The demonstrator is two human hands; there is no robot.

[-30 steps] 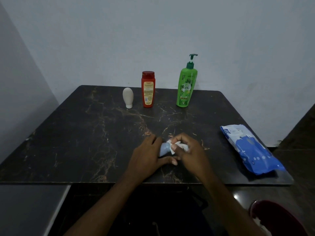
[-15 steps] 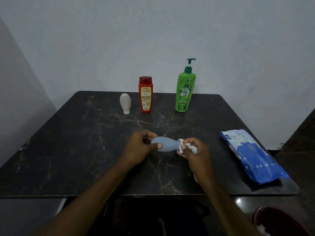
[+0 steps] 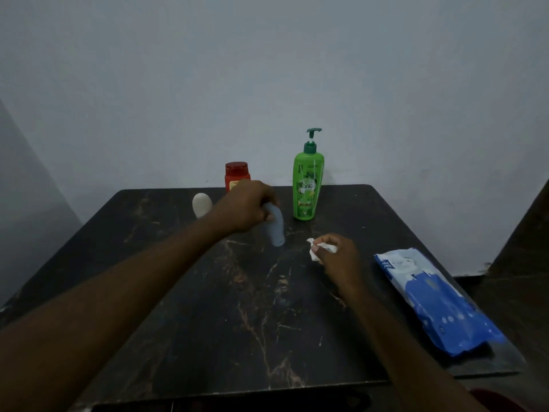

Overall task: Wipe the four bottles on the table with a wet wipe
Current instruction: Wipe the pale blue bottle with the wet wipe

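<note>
blue bottle (image 3: 275, 228) gripped at its top by left hand (image 3: 249, 208) fingers over the bench (image 3: 237, 307); right hand (image 3: 338, 258) fingers pinch crumpled wet wipe (image 3: 313, 254).

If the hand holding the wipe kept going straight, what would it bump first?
Probably the green pump bottle, whose base lies ahead of the right hand and its wipe. The blue bottle in the left hand is just left of that line; depth is unclear.
</note>
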